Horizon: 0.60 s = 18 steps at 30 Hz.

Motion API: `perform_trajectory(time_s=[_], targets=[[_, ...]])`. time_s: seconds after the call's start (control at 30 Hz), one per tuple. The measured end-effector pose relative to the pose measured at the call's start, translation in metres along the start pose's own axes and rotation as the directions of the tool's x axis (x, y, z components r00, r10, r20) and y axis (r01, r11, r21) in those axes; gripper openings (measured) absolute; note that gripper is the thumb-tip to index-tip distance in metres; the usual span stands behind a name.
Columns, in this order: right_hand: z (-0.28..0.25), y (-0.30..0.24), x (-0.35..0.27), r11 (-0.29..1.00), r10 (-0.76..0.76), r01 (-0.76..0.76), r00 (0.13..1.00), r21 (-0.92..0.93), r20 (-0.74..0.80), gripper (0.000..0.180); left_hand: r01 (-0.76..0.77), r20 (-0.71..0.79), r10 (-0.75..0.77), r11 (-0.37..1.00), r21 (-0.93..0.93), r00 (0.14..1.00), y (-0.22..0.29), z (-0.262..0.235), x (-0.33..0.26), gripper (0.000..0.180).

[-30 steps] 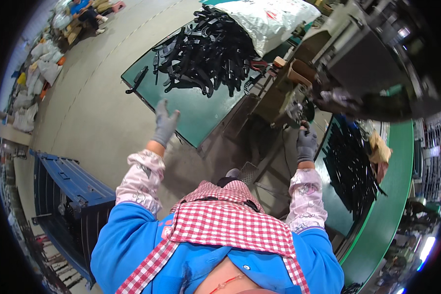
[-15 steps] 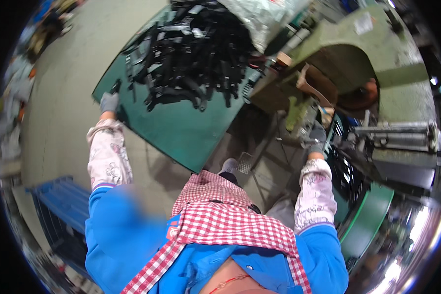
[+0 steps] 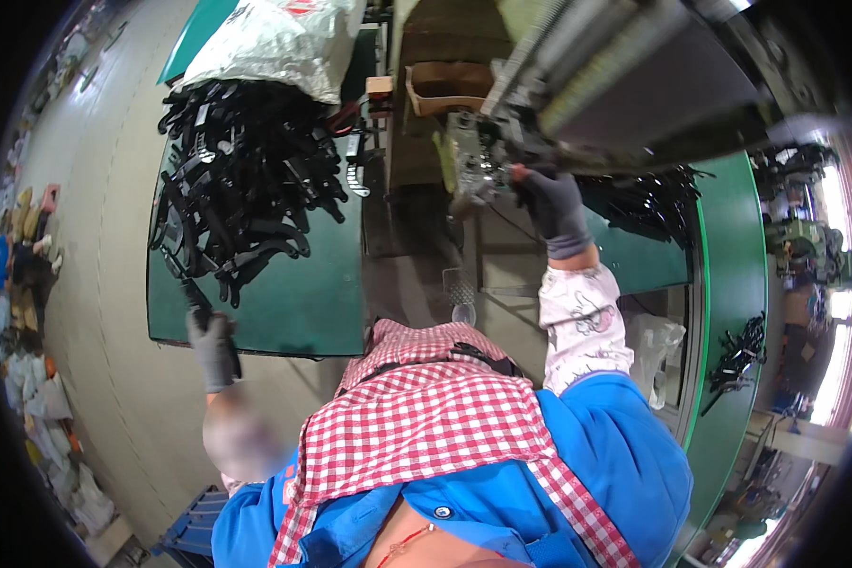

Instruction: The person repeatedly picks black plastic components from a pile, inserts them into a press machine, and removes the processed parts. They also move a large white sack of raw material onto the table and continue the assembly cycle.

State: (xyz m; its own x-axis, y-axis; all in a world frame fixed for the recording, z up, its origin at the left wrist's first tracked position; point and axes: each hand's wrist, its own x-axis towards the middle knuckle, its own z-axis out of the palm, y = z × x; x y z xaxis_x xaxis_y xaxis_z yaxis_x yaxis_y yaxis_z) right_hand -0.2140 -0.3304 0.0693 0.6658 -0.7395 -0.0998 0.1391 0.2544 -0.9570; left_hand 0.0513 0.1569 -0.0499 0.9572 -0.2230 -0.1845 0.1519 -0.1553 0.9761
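The left hand (image 3: 213,346), in a grey knit glove, is closing around one long black plastic part (image 3: 202,308) at the near edge of the green table (image 3: 298,312), just below the tangled heap of matching black parts (image 3: 241,185). The right hand (image 3: 551,204), also gloved, is pressing against the metal fixture (image 3: 478,161) of the grey machine (image 3: 634,85); whether it is gripping anything I cannot tell. With the arms spread so wide, fingers risk being pinched at the fixture, and the part could snag the heap and drag pieces off the edge.
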Motion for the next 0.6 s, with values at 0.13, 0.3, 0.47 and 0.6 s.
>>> perform_trajectory(time_s=[0.13,0.3,0.47,0.6], targets=[[-0.031,0.008,0.021,0.477,-0.127,0.315,0.948,-0.821,0.291,0.031,-0.012,0.504,0.010,1.000,0.001,0.864,0.014,0.146,-0.073,0.030],[-0.017,0.003,0.040,0.209,-0.201,0.580,0.813,-0.787,0.546,0.038,-0.131,0.696,0.096,0.991,-0.002,0.711,0.054,0.279,-0.166,0.036],[-0.060,0.005,0.040,0.801,-0.156,0.329,0.921,-0.499,0.357,0.031,-0.223,0.714,0.071,0.967,0.121,0.696,0.075,0.336,-0.199,0.033],[-0.190,0.028,0.029,0.758,-0.133,0.165,0.986,-0.632,0.097,0.049,0.125,0.652,-0.084,0.992,-0.016,0.754,0.070,0.359,-0.231,0.032]])
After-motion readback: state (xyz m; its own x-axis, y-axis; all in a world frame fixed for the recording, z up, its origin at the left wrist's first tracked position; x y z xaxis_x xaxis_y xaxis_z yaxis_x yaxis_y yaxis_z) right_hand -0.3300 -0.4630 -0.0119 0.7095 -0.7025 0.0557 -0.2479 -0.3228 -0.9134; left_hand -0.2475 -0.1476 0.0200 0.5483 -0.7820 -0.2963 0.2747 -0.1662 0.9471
